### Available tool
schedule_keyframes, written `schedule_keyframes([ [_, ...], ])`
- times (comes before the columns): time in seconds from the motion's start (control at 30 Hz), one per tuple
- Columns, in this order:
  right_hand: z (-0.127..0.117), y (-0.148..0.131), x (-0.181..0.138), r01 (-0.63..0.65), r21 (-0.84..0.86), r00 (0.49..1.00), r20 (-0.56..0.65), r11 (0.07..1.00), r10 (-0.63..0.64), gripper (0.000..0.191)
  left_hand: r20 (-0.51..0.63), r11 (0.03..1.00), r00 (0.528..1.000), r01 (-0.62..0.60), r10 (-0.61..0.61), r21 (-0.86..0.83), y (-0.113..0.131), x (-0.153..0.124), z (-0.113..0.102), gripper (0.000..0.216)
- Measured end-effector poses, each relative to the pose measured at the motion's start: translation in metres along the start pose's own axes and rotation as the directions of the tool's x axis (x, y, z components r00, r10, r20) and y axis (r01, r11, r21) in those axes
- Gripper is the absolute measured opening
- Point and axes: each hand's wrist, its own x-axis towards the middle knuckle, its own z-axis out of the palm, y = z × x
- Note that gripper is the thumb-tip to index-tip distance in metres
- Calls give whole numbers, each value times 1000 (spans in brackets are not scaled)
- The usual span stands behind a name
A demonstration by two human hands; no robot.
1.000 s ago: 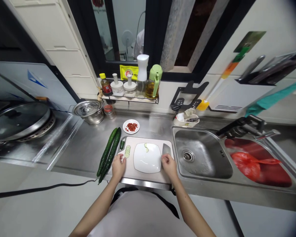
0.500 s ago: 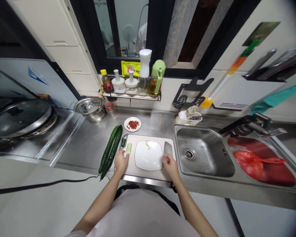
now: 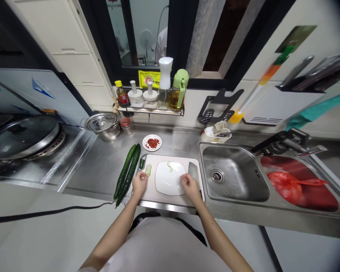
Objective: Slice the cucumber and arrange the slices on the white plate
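A pale cutting board (image 3: 172,199) lies on the steel counter with a white square plate (image 3: 170,179) on it. A few cucumber slices (image 3: 169,166) sit at the plate's far edge. A row of cucumber slices (image 3: 148,170) and a dark cucumber end (image 3: 142,163) lie on the board's left part. My left hand (image 3: 139,184) is curled, its fingertips pinching at the near end of that row. My right hand (image 3: 189,186) is curled at the plate's right edge, next to a cleaver (image 3: 193,170) lying flat on the board.
Two whole cucumbers (image 3: 127,173) lie left of the board. A small dish of red chilli (image 3: 152,142) sits behind it. A steel pot (image 3: 103,125), a wok lid (image 3: 22,136), a condiment shelf (image 3: 150,99), a sink (image 3: 232,177) and a red bag (image 3: 289,185) surround.
My right hand has shifted left from the cleaver to the plate's right edge. My left hand has crept forward to the cucumber slices. The view has tilted slightly.
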Motion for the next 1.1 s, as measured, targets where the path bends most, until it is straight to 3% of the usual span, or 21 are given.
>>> schedule_keyframes([
  [0.13,5,-21,3,19,33,998,67,999,-21,18,187,941,982,88,-27,-327,22,4,-11,22],
  [0.23,11,-41,6,41,83,989,141,996,-52,19,365,883,931,151,24,-444,48,3,-24,28],
  [0.33,16,-64,7,77,175,973,202,982,-112,21,424,841,896,127,129,-525,76,-3,-35,31],
  [0.47,20,-88,7,101,302,955,237,948,-177,20,451,811,868,105,208,-575,101,-11,-44,32],
  [0.6,22,-99,6,107,366,954,224,925,-199,19,481,826,843,81,242,-558,112,-16,-45,33],
  [0.9,19,-97,9,71,395,971,181,916,-154,18,478,853,836,23,270,-522,120,-23,-40,40],
  [1.1,17,-98,11,-42,440,961,264,897,-85,21,444,873,830,-101,339,-477,124,-23,-42,35],
])
